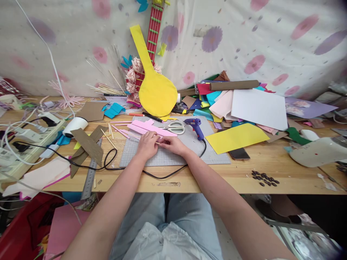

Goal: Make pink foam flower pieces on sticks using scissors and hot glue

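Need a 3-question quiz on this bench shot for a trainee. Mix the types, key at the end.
1. Which thing partly covers the black flat smartphone?
A) White square sheet
B) Yellow rectangular sheet
C) Brown rolled tube

2. True or false: the blue plastic glue gun lies to the right of the metal scissors with pale handles, as the camera sees it.

3. Fill in the colour: just beyond the bare left hand and right hand, long ____ paper-like strips lie on the grey gridded cutting mat.

Key: 1. B; 2. True; 3. pink.
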Demonstrator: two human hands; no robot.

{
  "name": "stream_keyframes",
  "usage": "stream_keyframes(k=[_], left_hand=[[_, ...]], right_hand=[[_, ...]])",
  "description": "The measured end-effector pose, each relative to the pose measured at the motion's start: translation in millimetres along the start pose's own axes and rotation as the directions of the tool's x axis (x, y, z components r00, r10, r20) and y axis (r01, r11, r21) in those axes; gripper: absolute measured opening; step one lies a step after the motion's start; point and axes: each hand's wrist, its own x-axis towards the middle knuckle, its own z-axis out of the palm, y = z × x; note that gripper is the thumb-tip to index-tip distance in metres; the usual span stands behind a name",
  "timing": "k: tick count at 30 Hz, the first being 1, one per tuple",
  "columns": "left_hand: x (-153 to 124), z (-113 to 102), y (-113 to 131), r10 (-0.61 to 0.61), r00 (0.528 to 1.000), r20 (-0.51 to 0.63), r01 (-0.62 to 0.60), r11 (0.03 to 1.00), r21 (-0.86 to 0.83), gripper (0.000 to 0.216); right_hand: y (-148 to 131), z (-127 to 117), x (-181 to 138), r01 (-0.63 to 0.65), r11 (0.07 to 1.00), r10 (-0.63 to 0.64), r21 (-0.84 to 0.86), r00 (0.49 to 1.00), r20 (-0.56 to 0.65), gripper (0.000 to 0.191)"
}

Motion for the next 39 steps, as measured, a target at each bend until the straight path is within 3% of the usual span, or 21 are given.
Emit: stream_keyframes(k=[2, 4, 7, 10, 13, 17, 20, 23, 29, 31, 34, 36, 39], left_hand=[[-0.5, -0.5, -4.9, -0.015, 1.000, 0.019, 0.016, 0.999, -0.038, 0.025], [-0.7, -0.9, -8.8, -0.037, 0.999, 0.027, 0.039, 0.997, -0.065, 0.023], [-0.7, -1.4, -10.9, -0.060, 0.998, 0.013, 0.061, 0.995, -0.076, 0.020], [-0.9, -1.7, -10.4, -0.064, 0.998, 0.010, 0.064, 0.994, -0.084, 0.015], [-1.8, -2.2, -10.4, -0.064, 0.998, 0.015, 0.065, 0.993, -0.099, 0.014], [-3.2, -5.2, -9.9, -0.064, 0.998, 0.022, 0.066, 0.990, -0.122, 0.018], [-3.9, -8.0, -8.0, -0.112, 0.994, 0.007, 0.112, 0.988, -0.106, 0.021], [-4.1, -9.3, -6.7, -0.175, 0.984, 0.002, 0.175, 0.983, -0.047, 0.019], [-3.0, -7.8, -9.1, -0.281, 0.960, 0.013, 0.280, 0.959, 0.047, 0.022], [-2.9, -7.2, -9.5, -0.272, 0.962, 0.025, 0.271, 0.961, 0.052, 0.018], [-3.0, -7.1, -8.1, -0.237, 0.971, 0.029, 0.235, 0.970, 0.059, 0.022], [-2.8, -7.3, -6.9, -0.221, 0.975, 0.023, 0.219, 0.974, 0.064, 0.031], [-2.1, -6.6, -7.0, -0.179, 0.984, 0.014, 0.177, 0.982, 0.062, 0.039]], right_hand=[[1.8, -2.0, -0.1, -0.014, 1.000, 0.015, 0.019, 0.999, -0.037, 0.025], [3.8, -5.2, 0.2, -0.043, 0.999, 0.041, -0.011, 0.985, -0.170, 0.025], [7.3, -11.6, 0.5, -0.165, 0.980, 0.109, -0.115, 0.918, -0.382, 0.025], [10.9, -17.8, -0.6, -0.263, 0.932, 0.134, -0.249, 0.889, -0.439, 0.021], [13.4, -22.9, -0.7, -0.257, 0.886, 0.061, -0.385, 0.890, -0.453, 0.020], [17.4, -31.1, 9.6, -0.202, 0.810, -0.026, -0.551, 0.925, -0.378, 0.030], [21.4, -38.3, 26.2, -0.231, 0.696, 0.084, -0.680, 0.966, -0.243, 0.038], [22.0, -43.8, 43.3, -0.219, 0.573, 0.208, -0.790, 0.971, -0.119, 0.032], [1.7, -55.1, 46.7, -0.216, 0.514, 0.237, -0.830, 0.966, -0.105, 0.023], [-9.5, -63.0, 36.3, -0.247, 0.529, 0.241, -0.812, 0.961, -0.135, 0.028], [-23.0, -77.3, 13.6, -0.344, 0.659, 0.334, -0.669, 0.930, -0.150, 0.027], [-26.3, -86.3, -3.3, -0.400, 0.765, 0.429, -0.505, 0.901, -0.064, 0.026], [-21.8, -97.4, -26.7, -0.470, 0.836, 0.513, -0.282, 0.852, 0.101, 0.036]])
